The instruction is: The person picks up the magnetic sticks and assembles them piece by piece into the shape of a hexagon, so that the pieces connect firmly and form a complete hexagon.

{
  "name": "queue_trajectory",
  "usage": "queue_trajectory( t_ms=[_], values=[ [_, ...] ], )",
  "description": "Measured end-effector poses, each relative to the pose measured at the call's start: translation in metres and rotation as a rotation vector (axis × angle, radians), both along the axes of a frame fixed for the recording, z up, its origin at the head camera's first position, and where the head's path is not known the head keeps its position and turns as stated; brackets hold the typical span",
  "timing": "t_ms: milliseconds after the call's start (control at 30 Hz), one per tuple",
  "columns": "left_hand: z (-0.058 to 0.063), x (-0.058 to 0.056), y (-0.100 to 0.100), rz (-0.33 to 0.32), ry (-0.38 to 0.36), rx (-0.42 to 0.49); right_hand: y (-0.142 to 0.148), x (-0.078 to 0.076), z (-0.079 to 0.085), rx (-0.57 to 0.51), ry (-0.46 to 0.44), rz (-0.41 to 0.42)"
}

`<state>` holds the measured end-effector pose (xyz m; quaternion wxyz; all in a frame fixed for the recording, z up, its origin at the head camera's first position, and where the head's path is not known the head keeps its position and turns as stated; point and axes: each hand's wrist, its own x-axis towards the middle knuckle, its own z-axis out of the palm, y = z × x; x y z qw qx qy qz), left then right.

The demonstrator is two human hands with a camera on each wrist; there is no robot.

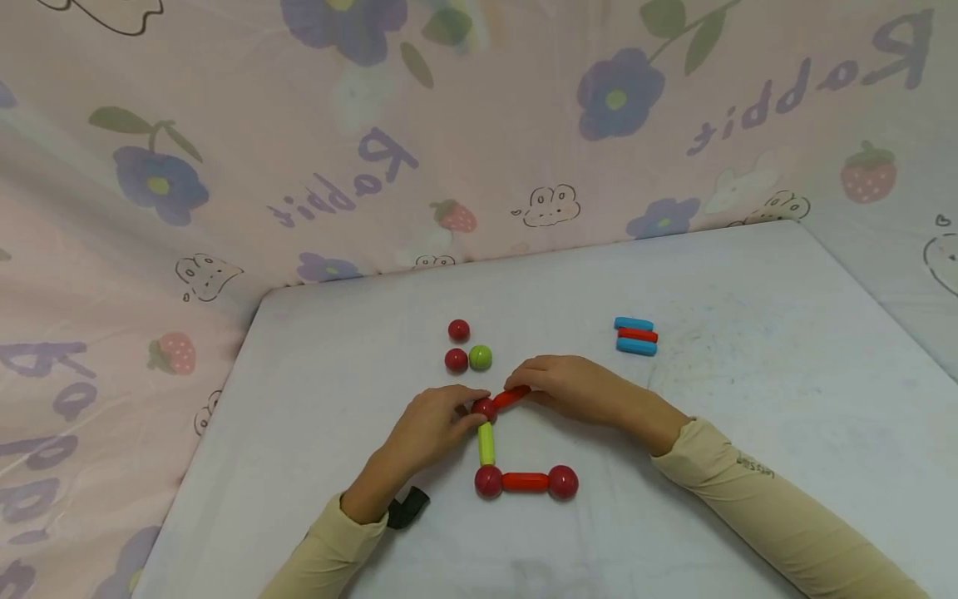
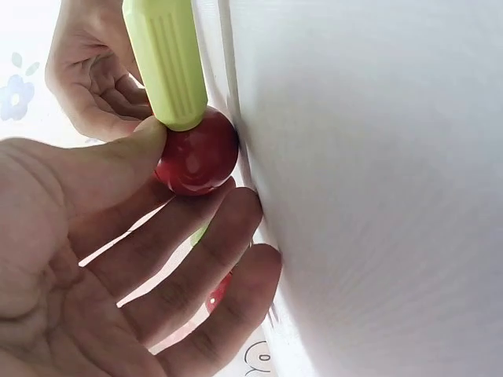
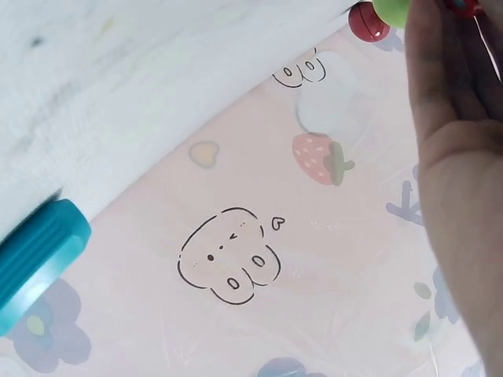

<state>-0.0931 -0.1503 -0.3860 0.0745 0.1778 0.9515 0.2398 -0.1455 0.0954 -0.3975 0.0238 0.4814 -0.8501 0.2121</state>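
The left hand pinches a partly covered glossy red ball at one end of a yellow-green ridged rod. The right hand grips a slim red rod at that ball, its fingers hiding the rod's far end.

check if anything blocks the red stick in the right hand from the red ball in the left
Nothing visible does: the right hand holds the red stick, its end apparently touching the red ball pinched by the left hand.
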Motion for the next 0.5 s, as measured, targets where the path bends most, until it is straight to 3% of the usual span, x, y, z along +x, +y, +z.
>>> queue_trajectory(
  t_ms=[167,333,500],
  values=[
    [0.0,0.0,0.001,0.0,0.011,-0.023,0.004,-0.004,0.003,0.03,-0.023,-0.016],
    [-0.001,0.001,0.001,0.001,0.015,-0.018,0.015,-0.016,0.008,0.082,-0.046,-0.159],
    [0.0,0.002,0.0,0.01,0.014,-0.01,0.017,-0.034,0.003,0.115,0.031,-0.273]
  ],
)
